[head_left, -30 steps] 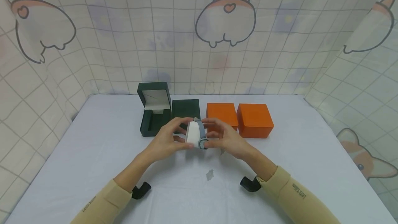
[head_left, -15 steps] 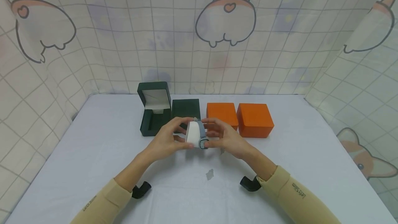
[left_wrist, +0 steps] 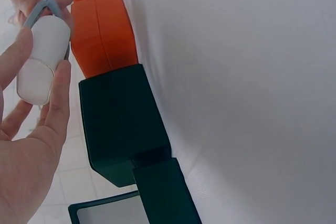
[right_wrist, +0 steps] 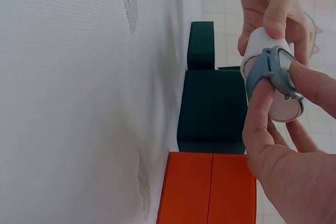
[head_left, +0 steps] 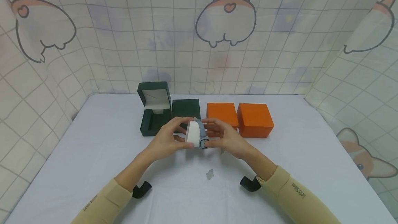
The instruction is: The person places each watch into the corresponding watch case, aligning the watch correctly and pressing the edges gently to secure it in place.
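In the head view, my left hand (head_left: pixel 164 142) holds a white watch cushion (head_left: pixel 193 134) between thumb and fingers, above the white table. A blue-grey wristwatch (head_left: pixel 201 129) wraps the cushion's right end. My right hand (head_left: pixel 228 139) pinches the watch by its case and strap, with the thumb at the dial. The right wrist view shows the round watch face (right_wrist: pixel 285 66) turned toward the right thumb, and the cushion (right_wrist: pixel 262 40) running through the strap loop. From the left wrist, the cushion's rounded end (left_wrist: pixel 35 81) points back between my left fingers.
Behind the hands stand an open dark green box (head_left: pixel 150 122) with a white-lined lid, a closed green box (head_left: pixel 186 106), and two orange boxes (head_left: pixel 220 111) in a row. A small grey patch (head_left: pixel 209 174) marks the white tablecloth (head_left: pixel 186 196). Black wrist mounts (head_left: pixel 250 184) protrude near both sleeves.
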### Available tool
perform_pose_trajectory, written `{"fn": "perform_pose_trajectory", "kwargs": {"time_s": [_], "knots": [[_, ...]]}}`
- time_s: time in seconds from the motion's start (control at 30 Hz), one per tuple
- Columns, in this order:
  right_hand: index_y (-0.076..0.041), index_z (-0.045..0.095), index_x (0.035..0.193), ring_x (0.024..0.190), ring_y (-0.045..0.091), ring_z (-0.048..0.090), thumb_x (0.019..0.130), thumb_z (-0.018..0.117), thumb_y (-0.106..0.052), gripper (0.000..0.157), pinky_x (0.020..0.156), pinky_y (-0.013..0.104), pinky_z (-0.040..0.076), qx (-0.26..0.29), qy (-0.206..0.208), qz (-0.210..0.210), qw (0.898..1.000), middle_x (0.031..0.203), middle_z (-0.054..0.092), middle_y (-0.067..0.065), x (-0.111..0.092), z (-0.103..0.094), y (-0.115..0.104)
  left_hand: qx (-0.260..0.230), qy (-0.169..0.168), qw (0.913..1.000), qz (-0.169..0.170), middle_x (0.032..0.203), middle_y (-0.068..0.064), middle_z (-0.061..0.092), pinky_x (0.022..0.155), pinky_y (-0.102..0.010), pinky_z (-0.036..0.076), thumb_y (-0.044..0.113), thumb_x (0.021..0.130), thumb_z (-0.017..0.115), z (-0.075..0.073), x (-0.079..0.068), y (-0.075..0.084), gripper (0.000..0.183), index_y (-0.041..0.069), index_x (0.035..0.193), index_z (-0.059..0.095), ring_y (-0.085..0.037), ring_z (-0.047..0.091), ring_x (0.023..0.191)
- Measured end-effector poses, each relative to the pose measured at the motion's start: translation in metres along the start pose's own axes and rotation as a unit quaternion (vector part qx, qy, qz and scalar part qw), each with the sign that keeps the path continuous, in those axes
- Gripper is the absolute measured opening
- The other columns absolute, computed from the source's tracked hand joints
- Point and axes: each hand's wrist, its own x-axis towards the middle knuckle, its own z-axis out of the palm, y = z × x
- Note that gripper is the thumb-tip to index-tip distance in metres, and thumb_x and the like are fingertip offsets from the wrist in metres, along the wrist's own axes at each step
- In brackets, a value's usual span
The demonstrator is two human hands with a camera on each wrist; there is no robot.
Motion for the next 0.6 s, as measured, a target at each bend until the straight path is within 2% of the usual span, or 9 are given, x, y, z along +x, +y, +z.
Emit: {"fn": "perform_pose_trajectory", "kwargs": {"time_s": [0.6], "knots": [[-0.022,0.046,0.151,0.134,0.031,0.051,0.092,0.079,-0.010,0.069,0.106,0.048,0.048,0.006,-0.012,-0.016,1.000,0.152,0.049,0.008,0.0024,-0.0047,-0.0059,-0.033,0.021,0.9992,-0.009,0.141,-0.004,0.051,0.086,-0.029,0.059,0.009,0.077,0.092,0.0037,0.0039,0.0035,0.080,0.023,0.146,0.053,-0.026,0.063,0.107]]}}
